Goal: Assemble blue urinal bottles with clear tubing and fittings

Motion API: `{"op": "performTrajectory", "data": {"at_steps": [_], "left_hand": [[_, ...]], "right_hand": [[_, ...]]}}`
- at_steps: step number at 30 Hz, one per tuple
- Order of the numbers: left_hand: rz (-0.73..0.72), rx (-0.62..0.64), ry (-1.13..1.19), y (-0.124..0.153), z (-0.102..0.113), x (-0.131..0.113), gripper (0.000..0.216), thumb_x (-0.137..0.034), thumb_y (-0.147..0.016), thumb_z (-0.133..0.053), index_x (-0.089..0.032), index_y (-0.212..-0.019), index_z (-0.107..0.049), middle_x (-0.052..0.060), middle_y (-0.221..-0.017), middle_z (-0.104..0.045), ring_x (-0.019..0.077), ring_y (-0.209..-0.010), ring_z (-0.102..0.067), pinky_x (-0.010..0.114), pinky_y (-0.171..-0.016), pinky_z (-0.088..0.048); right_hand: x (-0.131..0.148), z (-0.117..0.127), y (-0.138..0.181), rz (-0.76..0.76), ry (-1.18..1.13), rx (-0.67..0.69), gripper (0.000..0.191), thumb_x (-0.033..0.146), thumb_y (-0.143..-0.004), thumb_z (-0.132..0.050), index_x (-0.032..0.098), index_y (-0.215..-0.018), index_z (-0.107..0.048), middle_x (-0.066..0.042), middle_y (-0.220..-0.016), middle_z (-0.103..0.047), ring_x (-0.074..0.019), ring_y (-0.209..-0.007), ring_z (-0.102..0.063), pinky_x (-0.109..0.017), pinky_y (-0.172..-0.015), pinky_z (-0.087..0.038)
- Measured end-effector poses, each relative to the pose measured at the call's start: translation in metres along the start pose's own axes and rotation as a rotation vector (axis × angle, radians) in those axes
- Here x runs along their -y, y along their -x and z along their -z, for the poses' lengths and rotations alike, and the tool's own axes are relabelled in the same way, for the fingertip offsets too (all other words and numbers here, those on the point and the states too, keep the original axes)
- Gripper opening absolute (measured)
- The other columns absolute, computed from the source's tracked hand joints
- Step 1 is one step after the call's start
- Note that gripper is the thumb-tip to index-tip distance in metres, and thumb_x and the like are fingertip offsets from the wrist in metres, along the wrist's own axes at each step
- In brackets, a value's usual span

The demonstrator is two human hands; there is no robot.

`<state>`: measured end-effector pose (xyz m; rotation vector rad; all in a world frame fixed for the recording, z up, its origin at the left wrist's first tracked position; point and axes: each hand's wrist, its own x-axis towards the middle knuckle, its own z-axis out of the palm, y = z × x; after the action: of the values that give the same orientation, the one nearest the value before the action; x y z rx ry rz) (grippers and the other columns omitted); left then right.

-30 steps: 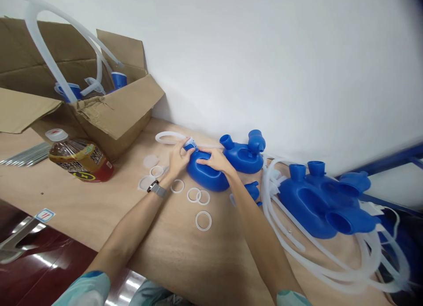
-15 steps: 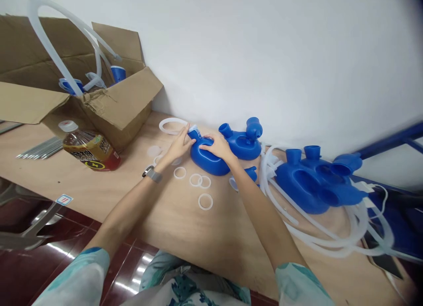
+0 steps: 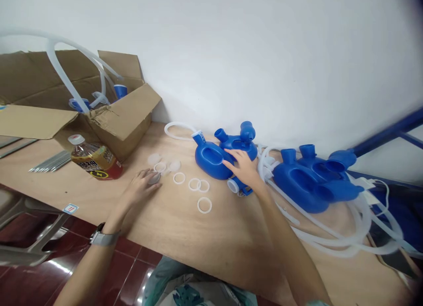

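A blue plastic container (image 3: 209, 158) with a spout lies on the wooden table (image 3: 185, 235). My right hand (image 3: 243, 168) rests beside its right end, fingers spread, over a small blue capped fitting (image 3: 238, 186). My left hand (image 3: 140, 188) lies on the table to the left, fingers curled over a pale disc (image 3: 153, 178). Several white rings (image 3: 204, 205) and translucent discs (image 3: 153, 158) lie between the hands. A second blue container (image 3: 237, 143) stands behind the first.
An open cardboard box (image 3: 119, 114) with white tubing and blue parts stands at the back left. A drink bottle (image 3: 94, 162) lies near metal rods (image 3: 49, 162). More blue containers (image 3: 313, 180) and coiled white tubing (image 3: 333, 240) fill the right. White wall behind.
My left hand has left the container's spout and come back to a disc on the table. My right hand slid off the container's top to its right end. The view shifted.
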<state>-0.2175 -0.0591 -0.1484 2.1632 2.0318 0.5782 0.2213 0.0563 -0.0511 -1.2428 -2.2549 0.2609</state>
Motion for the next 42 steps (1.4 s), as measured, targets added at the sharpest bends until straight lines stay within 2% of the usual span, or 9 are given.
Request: {"op": "performTrajectory", "data": {"at_steps": [5, 10, 13, 18, 22, 26, 30, 34, 42], "left_hand": [[0.019, -0.081, 0.077, 0.019, -0.011, -0.008, 0.052, -0.058, -0.098, -0.044, -0.022, -0.120, -0.074, 0.015, -0.147, -0.060, 0.0351, -0.136, -0.058, 0.051, -0.117, -0.045], [0.068, -0.118, 0.099, 0.010, -0.013, -0.015, 0.054, -0.061, -0.097, -0.039, -0.024, -0.113, -0.075, 0.015, -0.141, -0.065, 0.0365, -0.131, -0.061, 0.055, -0.114, -0.047], [0.070, -0.090, 0.139, 0.003, -0.005, -0.018, 0.056, -0.064, -0.093, -0.040, -0.023, -0.110, -0.075, 0.016, -0.137, -0.068, 0.0387, -0.128, -0.063, 0.056, -0.111, -0.049], [0.148, -0.039, 0.226, -0.001, 0.019, -0.034, 0.049, -0.062, -0.093, -0.043, -0.024, -0.108, -0.071, 0.015, -0.115, -0.076, 0.0404, -0.110, -0.071, 0.057, -0.101, -0.054], [0.280, -0.048, 0.525, -0.009, 0.022, -0.071, 0.047, -0.063, -0.093, -0.043, -0.025, -0.112, -0.065, 0.008, -0.101, -0.075, 0.0320, -0.091, -0.073, 0.045, -0.082, -0.062], [0.332, 0.063, 0.832, -0.029, 0.003, -0.116, 0.046, -0.061, -0.089, -0.047, -0.023, -0.107, -0.065, 0.007, -0.099, -0.073, 0.0260, -0.081, -0.071, 0.039, -0.069, -0.063], [0.177, 0.172, 0.506, -0.051, -0.017, -0.139, 0.041, -0.050, -0.093, -0.037, -0.021, -0.097, -0.066, 0.004, -0.078, -0.069, 0.0227, -0.068, -0.066, 0.035, -0.064, -0.057], [0.117, 0.070, 0.294, -0.057, -0.025, -0.132, 0.035, -0.044, -0.090, -0.043, -0.020, -0.095, -0.068, 0.010, -0.095, -0.071, 0.0269, -0.087, -0.066, 0.041, -0.085, -0.055], [0.124, -0.183, 0.095, -0.070, 0.013, -0.113, 0.032, -0.036, -0.092, -0.044, -0.019, -0.101, -0.070, 0.013, -0.103, -0.073, 0.0267, -0.084, -0.068, 0.037, -0.080, -0.053]], "right_hand": [[-0.048, -0.006, 0.109, -0.044, 0.155, -0.020, 0.053, 0.055, -0.102, -0.051, 0.032, -0.150, -0.060, -0.013, -0.151, -0.058, -0.0346, -0.143, -0.053, -0.056, -0.116, -0.047], [-0.060, -0.032, 0.158, 0.018, 0.278, -0.024, 0.071, 0.052, -0.105, -0.048, 0.033, -0.169, -0.025, -0.011, -0.174, -0.030, -0.0351, -0.160, -0.030, -0.060, -0.121, -0.042], [-0.054, -0.040, 0.159, 0.025, 0.363, -0.083, 0.071, 0.048, -0.106, -0.048, 0.031, -0.170, -0.022, -0.014, -0.172, -0.033, -0.0375, -0.159, -0.032, -0.060, -0.120, -0.041], [-0.045, -0.039, 0.153, -0.014, 0.440, -0.145, 0.069, 0.054, -0.102, -0.056, 0.022, -0.162, -0.043, -0.022, -0.156, -0.050, -0.0422, -0.147, -0.044, -0.066, -0.122, -0.034], [-0.041, -0.034, 0.147, -0.036, 0.403, -0.128, 0.068, 0.063, -0.093, -0.066, 0.021, -0.147, -0.062, -0.022, -0.146, -0.055, -0.0439, -0.146, -0.043, -0.066, -0.125, -0.030], [-0.035, -0.034, 0.141, -0.020, 0.349, -0.093, 0.069, 0.066, -0.088, -0.070, 0.019, -0.138, -0.067, -0.020, -0.150, -0.056, -0.0418, -0.148, -0.043, -0.060, -0.126, -0.033], [-0.031, -0.036, 0.142, -0.003, 0.352, -0.124, 0.068, 0.064, -0.089, -0.070, 0.018, -0.139, -0.065, -0.020, -0.145, -0.060, -0.0401, -0.139, -0.051, -0.060, -0.124, -0.034], [-0.030, -0.036, 0.148, 0.037, 0.353, -0.128, 0.081, 0.067, -0.086, -0.073, 0.015, -0.147, -0.059, -0.023, -0.152, -0.052, -0.0426, -0.141, -0.047, -0.063, -0.121, -0.036], [-0.035, -0.040, 0.149, 0.067, 0.374, -0.153, 0.075, 0.059, -0.095, -0.064, 0.015, -0.155, -0.052, -0.023, -0.150, -0.052, -0.0424, -0.138, -0.047, -0.063, -0.116, -0.041]]}}
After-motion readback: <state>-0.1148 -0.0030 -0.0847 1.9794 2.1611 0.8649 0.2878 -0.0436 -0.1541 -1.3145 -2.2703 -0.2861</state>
